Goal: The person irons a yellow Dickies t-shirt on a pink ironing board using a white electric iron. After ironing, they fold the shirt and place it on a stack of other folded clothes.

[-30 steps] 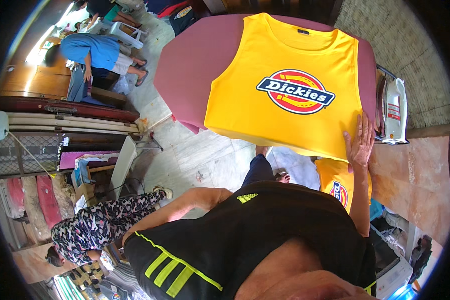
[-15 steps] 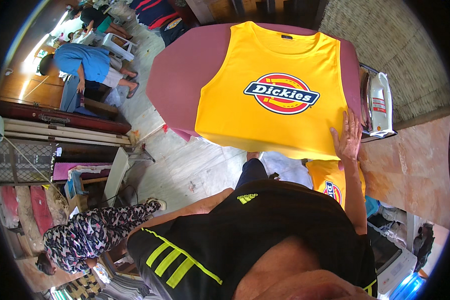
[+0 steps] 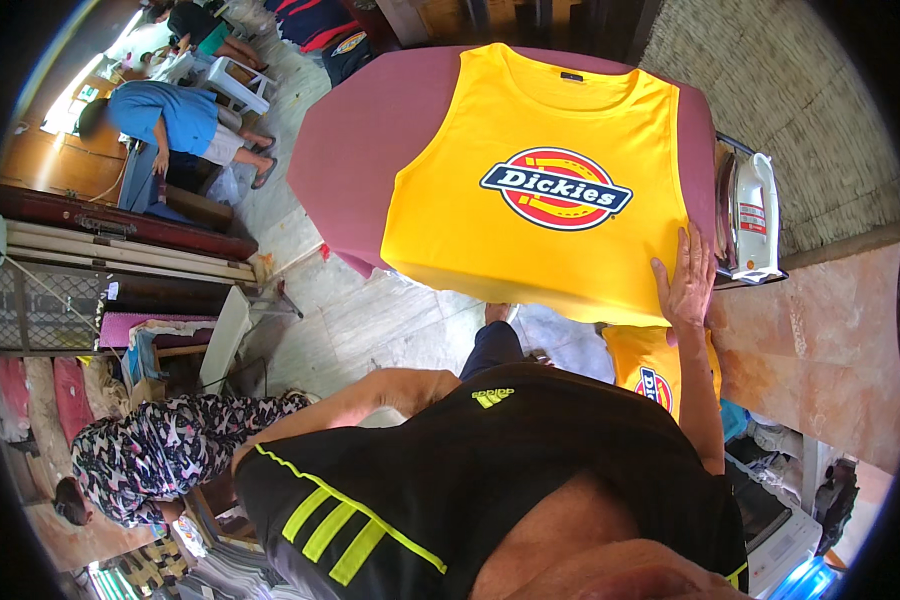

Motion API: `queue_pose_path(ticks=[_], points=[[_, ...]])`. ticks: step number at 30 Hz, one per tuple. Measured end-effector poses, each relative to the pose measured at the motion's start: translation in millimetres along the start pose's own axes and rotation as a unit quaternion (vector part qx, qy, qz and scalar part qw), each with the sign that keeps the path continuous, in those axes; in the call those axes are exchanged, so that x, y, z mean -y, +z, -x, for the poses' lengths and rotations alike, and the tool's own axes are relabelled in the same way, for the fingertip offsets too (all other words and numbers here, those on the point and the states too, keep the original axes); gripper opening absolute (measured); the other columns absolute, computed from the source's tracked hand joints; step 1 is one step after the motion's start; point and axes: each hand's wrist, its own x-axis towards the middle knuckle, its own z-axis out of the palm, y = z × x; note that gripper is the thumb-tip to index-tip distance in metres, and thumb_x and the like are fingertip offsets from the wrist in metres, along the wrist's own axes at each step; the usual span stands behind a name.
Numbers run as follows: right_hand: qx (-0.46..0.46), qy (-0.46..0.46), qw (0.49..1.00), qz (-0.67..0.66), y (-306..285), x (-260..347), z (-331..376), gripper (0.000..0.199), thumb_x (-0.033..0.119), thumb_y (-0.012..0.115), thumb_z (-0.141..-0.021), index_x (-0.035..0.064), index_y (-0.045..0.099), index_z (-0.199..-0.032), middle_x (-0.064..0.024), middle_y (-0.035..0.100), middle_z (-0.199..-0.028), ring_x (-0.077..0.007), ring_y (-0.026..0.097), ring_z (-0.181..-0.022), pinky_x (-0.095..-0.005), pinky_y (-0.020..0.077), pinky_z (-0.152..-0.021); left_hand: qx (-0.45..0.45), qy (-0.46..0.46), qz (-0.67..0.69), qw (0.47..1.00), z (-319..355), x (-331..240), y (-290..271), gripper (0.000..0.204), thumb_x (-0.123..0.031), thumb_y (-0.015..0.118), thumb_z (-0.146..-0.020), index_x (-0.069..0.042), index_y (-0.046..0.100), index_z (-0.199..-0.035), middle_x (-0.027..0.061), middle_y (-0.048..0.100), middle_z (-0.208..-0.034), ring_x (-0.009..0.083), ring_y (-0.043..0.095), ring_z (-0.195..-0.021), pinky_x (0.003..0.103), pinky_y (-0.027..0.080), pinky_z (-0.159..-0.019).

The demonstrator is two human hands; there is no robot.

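Observation:
A yellow sleeveless shirt (image 3: 450,240) with a red, white and dark blue printed emblem lies spread on an ironing board (image 3: 360,150) covered in maroon cloth. Its hem drapes over the near edge of the board. My right hand (image 3: 687,285) rests flat at the shirt's lower right corner, fingers stretched out and pointing away from me. Just beyond that hand, a white iron (image 3: 758,215) sits on a rack at the board's right end. My left forearm (image 3: 395,390) goes in behind my body, and the left hand is hidden there.
Another yellow printed garment (image 3: 630,350) hangs below the board's near right side. A person in a blue shirt (image 3: 165,115) bends over at the far left. Nearer on the left is a person in patterned clothes (image 3: 160,455). A tiled wall (image 3: 800,310) borders the right.
The view has shifted slightly. My left elbow juts out a little farther left, and the person in patterned clothes appears farther left. My right hand stays flat at the shirt's corner.

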Motion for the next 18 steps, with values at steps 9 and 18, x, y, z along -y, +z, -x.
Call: queue_pose_path(ticks=[9,18], points=[[0.014,0.014,1.0,-0.011,-1,3,0,0.072,0.043,0.062,-0.095,0.0083,0.035,-0.153,-0.0077,0.03,-0.162,-0.0324,0.027,-0.149,-0.0551,0.0221,-0.12,-0.192,0.115,-0.059,0.973,-49,21,14,0.038,-0.005,0.081,-0.072,-0.003,0.07,-0.109,0.0054,0.072,-0.098,0.0117,0.062,-0.085,0.029,0.05,-0.073],[0.021,0.008,0.999,0.024,0,3,-4,0.071,0.042,0.057,-0.097,0.0093,0.032,-0.155,-0.0092,0.03,-0.162,-0.032,0.027,-0.15,-0.0506,0.0212,-0.121,-0.266,0.139,-0.087,0.95,-31,35,-16,0.036,-0.005,0.081,-0.072,-0.003,0.07,-0.107,0.0034,0.072,-0.095,0.0101,0.061,-0.082,0.028,0.05,-0.07]])
